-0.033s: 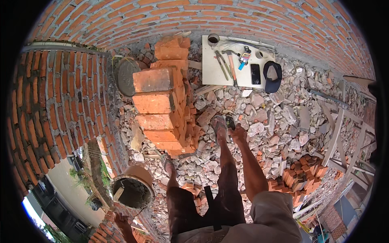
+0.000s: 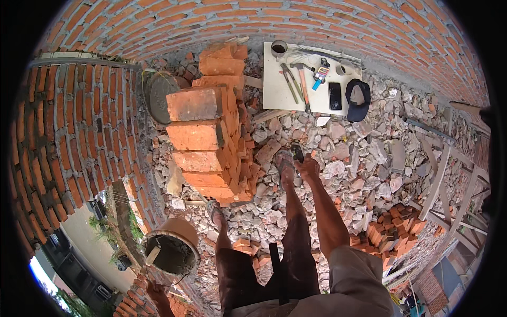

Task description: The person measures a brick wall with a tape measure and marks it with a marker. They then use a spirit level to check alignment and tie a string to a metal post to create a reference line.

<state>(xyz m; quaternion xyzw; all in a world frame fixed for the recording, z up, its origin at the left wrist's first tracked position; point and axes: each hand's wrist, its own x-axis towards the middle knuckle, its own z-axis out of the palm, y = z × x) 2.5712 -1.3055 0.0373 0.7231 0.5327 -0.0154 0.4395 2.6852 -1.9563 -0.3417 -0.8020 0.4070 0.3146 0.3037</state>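
Gripping left hand (image 2: 156, 291) below mortar-caked bucket (image 2: 172, 247)

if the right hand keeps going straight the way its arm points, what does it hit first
Probably the rubble just past the right hand; farther along that line lies the white board with tools. Depth is unclear, and the hand seems to hold something small and dark.

Hanging beside the brick wall at lower left: round bucket (image 2: 171, 246), seemingly holding grey mortar, a handle sticking out.
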